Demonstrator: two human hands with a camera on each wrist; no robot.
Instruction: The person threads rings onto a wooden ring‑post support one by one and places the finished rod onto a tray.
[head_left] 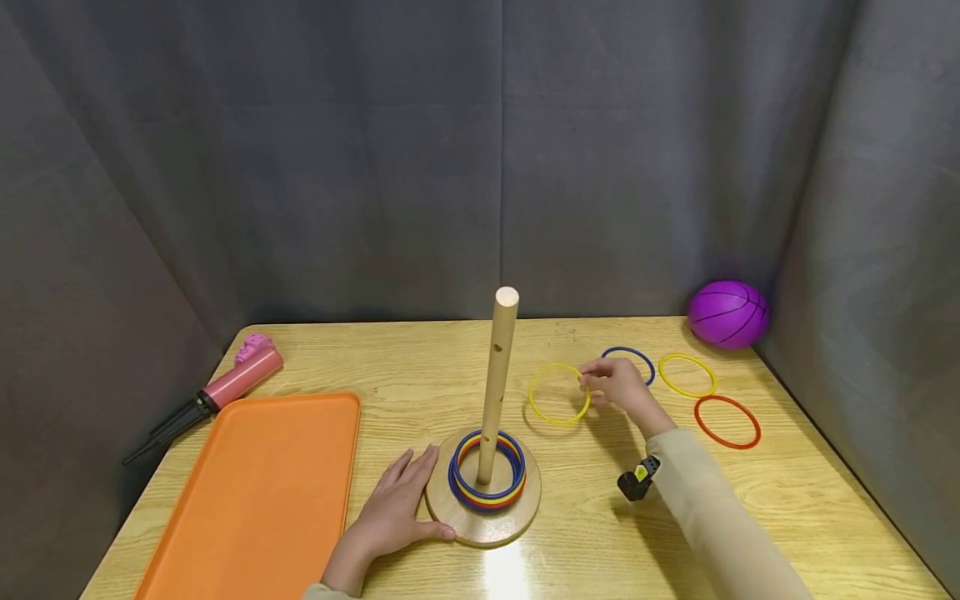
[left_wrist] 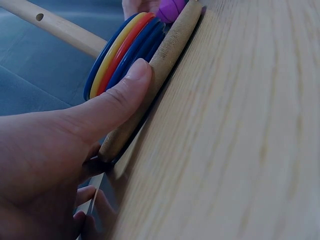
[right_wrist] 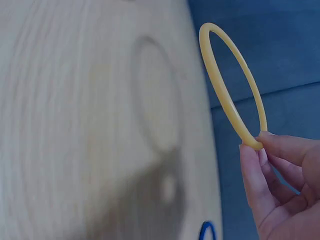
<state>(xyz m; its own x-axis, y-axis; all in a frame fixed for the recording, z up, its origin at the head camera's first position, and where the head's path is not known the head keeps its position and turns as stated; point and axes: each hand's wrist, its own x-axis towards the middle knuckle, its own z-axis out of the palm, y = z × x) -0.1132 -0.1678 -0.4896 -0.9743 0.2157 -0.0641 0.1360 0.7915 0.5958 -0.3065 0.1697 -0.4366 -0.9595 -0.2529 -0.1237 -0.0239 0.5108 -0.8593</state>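
Note:
A wooden peg stand [head_left: 483, 500] with an upright peg [head_left: 498, 375] sits near the table's front, several blue, red and yellow rings [head_left: 487, 479] stacked round the peg's foot. My left hand [head_left: 397, 504] rests flat against the round base, thumb [left_wrist: 117, 102] pressing its rim [left_wrist: 165, 65]. My right hand [head_left: 618, 385] pinches a yellow ring [head_left: 558, 394] by its edge and holds it lifted just above the table, right of the peg. In the right wrist view the yellow ring [right_wrist: 232, 95] hangs from my fingertips [right_wrist: 265, 150], its shadow on the wood below.
A blue ring [head_left: 633, 358], another yellow ring [head_left: 687, 374] and a red ring [head_left: 727, 421] lie on the table [head_left: 787, 492] at the right. A purple ball [head_left: 728, 313] sits in the back right corner. An orange tray [head_left: 255, 492] and a pink pump [head_left: 225, 385] are at the left.

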